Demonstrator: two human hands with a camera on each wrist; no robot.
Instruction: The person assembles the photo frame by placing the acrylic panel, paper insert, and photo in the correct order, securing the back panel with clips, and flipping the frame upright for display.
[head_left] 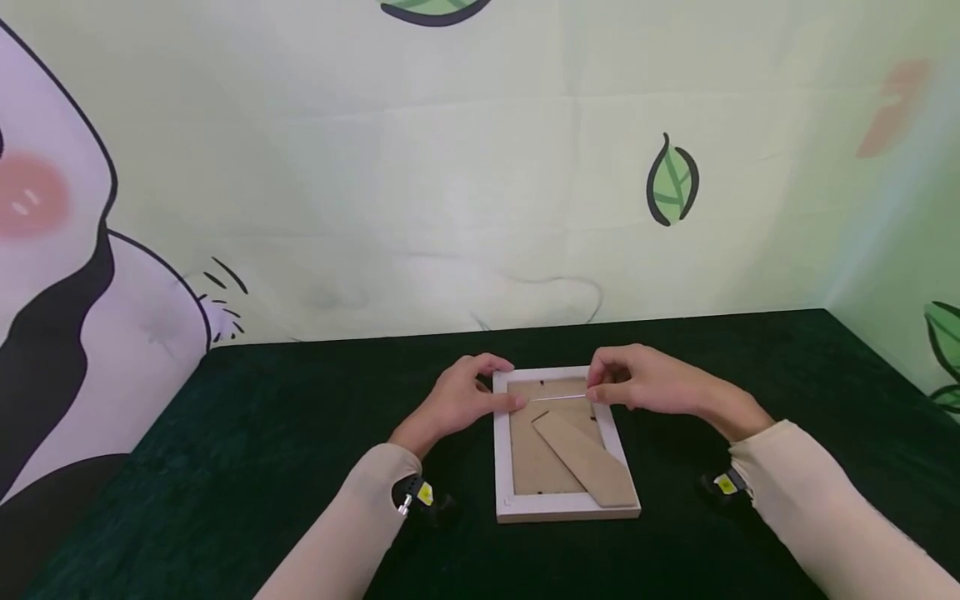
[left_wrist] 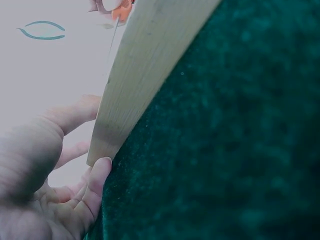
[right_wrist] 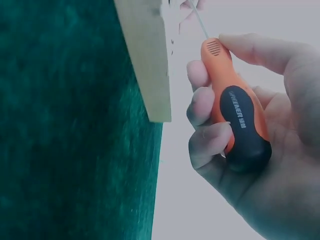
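Note:
A white picture frame lies face down on the dark green cloth, its brown backing board and folded stand facing up. My right hand grips an orange and black screwdriver; its thin metal shaft reaches left across the top of the backing. My left hand rests on the frame's upper left corner, fingertips near the shaft's tip. In the left wrist view the frame's pale edge stands beside my fingers.
The green cloth covers the table on all sides of the frame. A printed backdrop with leaves stands right behind the table's far edge.

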